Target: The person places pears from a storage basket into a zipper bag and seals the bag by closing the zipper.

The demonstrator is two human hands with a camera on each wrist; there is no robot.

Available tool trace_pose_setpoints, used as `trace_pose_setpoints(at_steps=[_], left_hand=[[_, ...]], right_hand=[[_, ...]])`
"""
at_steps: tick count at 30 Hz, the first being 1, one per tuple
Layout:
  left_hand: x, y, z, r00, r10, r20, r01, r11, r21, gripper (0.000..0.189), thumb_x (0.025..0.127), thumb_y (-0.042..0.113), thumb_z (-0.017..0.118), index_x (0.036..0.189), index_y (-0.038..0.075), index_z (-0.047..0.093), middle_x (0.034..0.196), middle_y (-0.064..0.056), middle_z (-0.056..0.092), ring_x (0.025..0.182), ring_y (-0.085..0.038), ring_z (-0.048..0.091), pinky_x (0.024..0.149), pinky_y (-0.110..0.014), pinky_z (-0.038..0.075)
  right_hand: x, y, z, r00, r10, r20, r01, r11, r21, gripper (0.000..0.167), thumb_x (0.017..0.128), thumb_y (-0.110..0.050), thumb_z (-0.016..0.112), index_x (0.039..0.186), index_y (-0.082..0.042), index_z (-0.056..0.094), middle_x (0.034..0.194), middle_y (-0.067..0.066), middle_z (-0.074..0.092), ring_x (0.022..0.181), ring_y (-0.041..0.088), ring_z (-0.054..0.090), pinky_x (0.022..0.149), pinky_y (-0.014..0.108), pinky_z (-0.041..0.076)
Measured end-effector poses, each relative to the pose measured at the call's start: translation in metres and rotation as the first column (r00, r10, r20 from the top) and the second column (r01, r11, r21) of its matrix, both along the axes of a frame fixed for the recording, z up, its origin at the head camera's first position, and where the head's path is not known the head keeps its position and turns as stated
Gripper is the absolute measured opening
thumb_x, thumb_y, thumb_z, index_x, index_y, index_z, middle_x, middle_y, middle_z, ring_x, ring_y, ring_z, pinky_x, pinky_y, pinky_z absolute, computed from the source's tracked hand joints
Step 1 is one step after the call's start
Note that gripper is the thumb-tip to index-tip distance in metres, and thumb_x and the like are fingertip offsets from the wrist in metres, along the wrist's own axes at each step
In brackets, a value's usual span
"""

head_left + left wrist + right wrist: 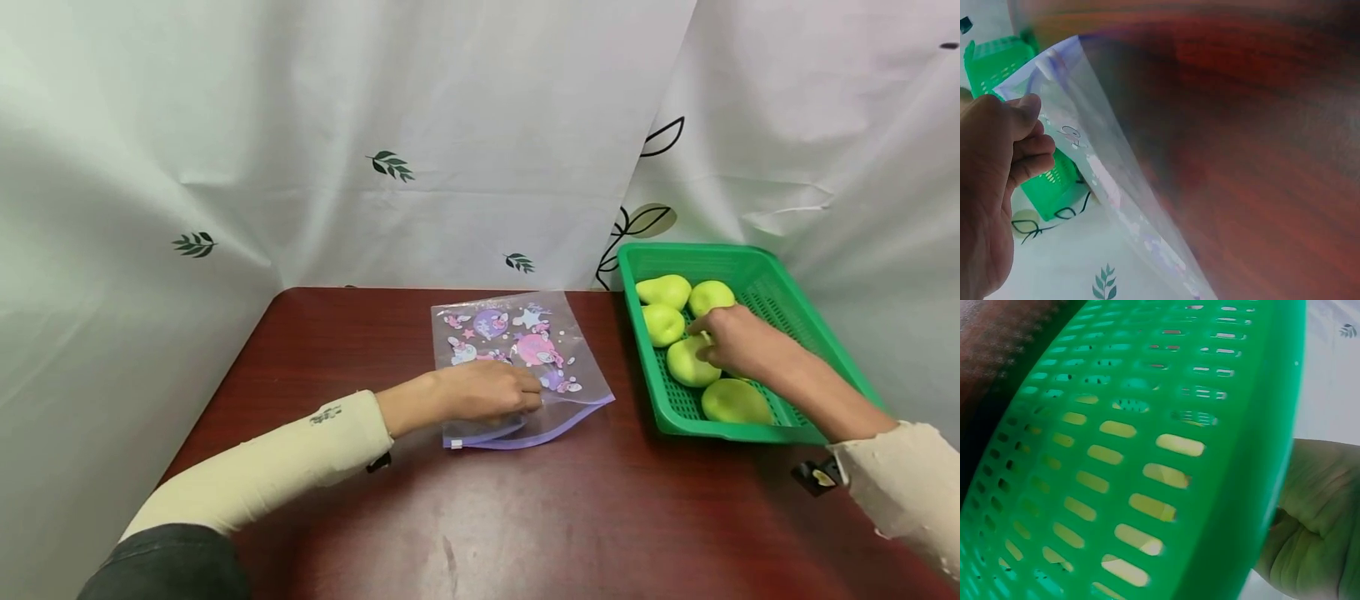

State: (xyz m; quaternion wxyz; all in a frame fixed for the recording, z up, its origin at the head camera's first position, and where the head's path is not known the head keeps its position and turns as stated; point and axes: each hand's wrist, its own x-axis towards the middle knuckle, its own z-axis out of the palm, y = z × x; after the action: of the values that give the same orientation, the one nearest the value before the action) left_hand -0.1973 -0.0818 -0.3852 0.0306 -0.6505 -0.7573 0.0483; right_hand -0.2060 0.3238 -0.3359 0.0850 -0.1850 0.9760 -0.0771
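Observation:
My left hand (491,390) pinches the open edge of a clear zip bag (592,367), printed with pink and purple cartoon figures. The bag lies on the table with its purple slider strip towards me; in the left wrist view, thumb and curled fingers hold the lifted film (1079,106). Over the green basket (651,400), my right hand (738,340) reaches down, fingertips and thumb at a yellow-green fruit (688,365). The basket wall hides those fingers in the right wrist view, so I cannot tell whether they grip it.
Several more yellow-green fruits lie in the basket, among them a pear-shaped one (666,291) and a large one (735,403) near the front rim. The dark red table (360,517) meets a white leaf-print curtain (450,217) at the back.

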Motion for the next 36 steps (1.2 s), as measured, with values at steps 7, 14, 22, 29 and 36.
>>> trace_pose_setpoints(at_steps=[7, 14, 22, 29, 36], left_hand=[[-0.007, -0.007, 0.011, 1.000, 0.030, 0.000, -0.030, 0.997, 0.069, 0.006, 0.111, 0.015, 0.070, 0.105, 0.013, 0.069, 0.104, 0.002, 0.070, 0.101, -0.017, 0.070, 0.087, -0.030, 0.062], [-0.007, -0.011, 0.019, 0.994, 0.051, 0.092, -0.063, 0.988, 0.139, 0.007, 0.111, 0.014, 0.071, 0.104, 0.013, 0.069, 0.099, 0.001, 0.068, 0.096, -0.015, 0.067, 0.085, -0.029, 0.060], [-0.008, -0.011, 0.025, 0.988, -0.004, 0.152, -0.024, 0.983, 0.184, 0.011, 0.111, 0.011, 0.069, 0.100, 0.011, 0.067, 0.097, -0.001, 0.066, 0.092, -0.015, 0.066, 0.082, -0.027, 0.058], [-0.009, -0.014, 0.031, 0.992, -0.053, 0.112, 0.024, 0.968, 0.248, 0.013, 0.110, 0.011, 0.070, 0.097, 0.011, 0.068, 0.092, 0.000, 0.066, 0.089, -0.014, 0.064, 0.081, -0.024, 0.056], [-0.012, -0.018, 0.035, 0.998, -0.004, 0.056, -0.014, 0.947, 0.321, 0.013, 0.109, 0.012, 0.071, 0.096, 0.010, 0.068, 0.089, -0.001, 0.063, 0.084, -0.013, 0.058, 0.078, -0.024, 0.054]], right_hand=[[0.001, 0.000, 0.000, 0.999, 0.013, -0.043, -0.013, 1.000, -0.001, 0.035, 0.091, 0.002, 0.084, 0.123, 0.016, 0.076, 0.117, 0.035, 0.079, 0.087, 0.036, 0.073, 0.069, 0.043, 0.055], [0.003, -0.001, 0.002, 0.997, 0.038, -0.067, -0.039, 0.999, -0.008, 0.033, 0.091, 0.000, 0.087, 0.120, 0.014, 0.078, 0.116, 0.031, 0.080, 0.103, 0.052, 0.076, 0.079, 0.056, 0.064], [0.002, 0.001, 0.002, 0.998, 0.034, -0.043, -0.034, 0.999, 0.000, 0.033, 0.094, -0.001, 0.085, 0.123, 0.014, 0.077, 0.118, 0.031, 0.080, 0.107, 0.055, 0.075, 0.082, 0.058, 0.064], [0.002, 0.001, 0.000, 0.998, 0.047, -0.042, -0.047, 0.999, -0.011, 0.031, 0.094, -0.001, 0.084, 0.122, 0.011, 0.077, 0.114, 0.026, 0.081, 0.099, 0.046, 0.076, 0.078, 0.054, 0.063], [0.003, 0.002, 0.001, 0.998, 0.058, -0.034, -0.058, 0.998, -0.013, 0.033, 0.095, -0.004, 0.085, 0.123, 0.009, 0.076, 0.112, 0.024, 0.081, 0.099, 0.043, 0.076, 0.080, 0.055, 0.062]])
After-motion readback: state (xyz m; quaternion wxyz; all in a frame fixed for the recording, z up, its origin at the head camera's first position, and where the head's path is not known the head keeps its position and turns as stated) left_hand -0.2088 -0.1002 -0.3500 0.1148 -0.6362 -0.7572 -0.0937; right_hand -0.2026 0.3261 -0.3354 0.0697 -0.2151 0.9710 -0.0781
